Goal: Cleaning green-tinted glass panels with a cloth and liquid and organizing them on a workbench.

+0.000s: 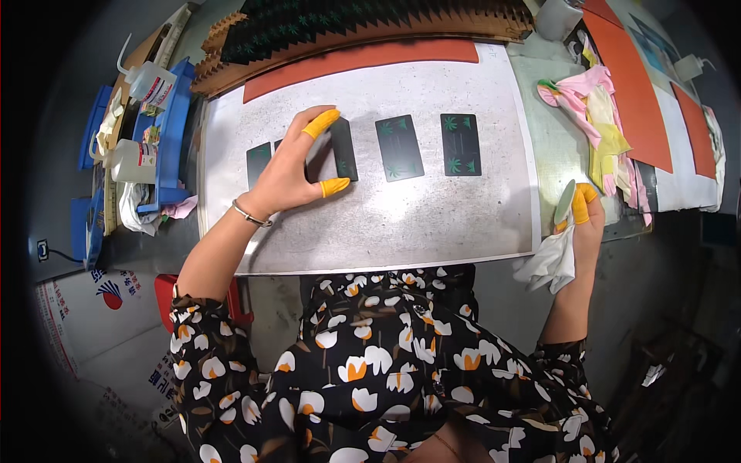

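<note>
My left hand [282, 174], with yellow finger cots on thumb and index finger, spans a black rectangular plate [344, 153]. Its fingertips are at the plate's upper and lower ends. More black plates with green leaf patterns lie in a row on the white sheet: one plate [400, 148] right of the hand, another plate [461, 145] farther right, and a plate [258, 163] partly hidden by my left hand. Past the sheet's right edge, my right hand [588, 212] is closed on a white cloth [554, 258] and a pale green, rounded flat piece [566, 204].
Wooden racks [370, 35] full of dark plates stand at the back, behind an orange strip [363, 68]. At left, a blue tray [174, 147] holds squeeze bottles [137, 160]. Pink and yellow rags [602, 123] lie at right beside an orange sheet [633, 85].
</note>
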A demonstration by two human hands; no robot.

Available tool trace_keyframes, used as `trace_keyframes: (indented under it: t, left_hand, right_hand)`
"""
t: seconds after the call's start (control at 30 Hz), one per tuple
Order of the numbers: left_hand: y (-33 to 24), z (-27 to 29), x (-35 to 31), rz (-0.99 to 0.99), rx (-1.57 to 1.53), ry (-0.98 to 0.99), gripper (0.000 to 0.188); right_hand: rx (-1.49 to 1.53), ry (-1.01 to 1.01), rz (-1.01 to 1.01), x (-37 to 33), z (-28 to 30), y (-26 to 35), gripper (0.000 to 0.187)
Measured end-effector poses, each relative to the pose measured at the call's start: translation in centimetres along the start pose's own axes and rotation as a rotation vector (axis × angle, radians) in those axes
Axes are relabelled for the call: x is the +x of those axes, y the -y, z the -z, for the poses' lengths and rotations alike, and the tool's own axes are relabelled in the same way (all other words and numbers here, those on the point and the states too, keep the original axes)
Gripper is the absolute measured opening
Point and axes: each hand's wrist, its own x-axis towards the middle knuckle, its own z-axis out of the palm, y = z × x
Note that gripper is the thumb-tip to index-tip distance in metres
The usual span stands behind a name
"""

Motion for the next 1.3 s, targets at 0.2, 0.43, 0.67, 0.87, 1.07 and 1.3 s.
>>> trace_keyframes:
  t: [0.2, 0.43, 0.67, 0.87, 1.07, 1.3]
  left_hand:
    - [1.9, 1.6, -1.9, 0.148, 0.198, 0.136, 0.098]
    - [2.2, 1.4, -2.7, 0.257, 0.236, 0.143, 0.093]
    - [-0.2, 2.2, -2.9, 0.103, 0.402, 0.083, 0.058]
    - [1.6, 1.8, -3.7, 0.089, 0.001, 0.001, 0.072]
    - [4.1, 3.1, -5.4, 0.147, 0.211, 0.109, 0.085]
    - [3.7, 3.0, -5.7, 0.268, 0.262, 0.097, 0.093]
  right_hand:
    - [-0.016, -0.012, 0.009, 0.3, 1.1, -0.8, 0.014]
    - [-0.009, -0.054, 0.018, 0.9, 1.6, -1.2, 0.016]
    - [0.014, -0.084, 0.0, 0.9, 1.1, -1.7, 0.015]
    - [-0.008, -0.117, 0.015, 0.9, 2.4, -2.0, 0.016]
    - [-0.031, -0.138, -0.008, 1.1, 2.6, -2.3, 0.015]
    - [0.043, -0.143, -0.021, 1.9, 3.0, -2.6, 0.015]
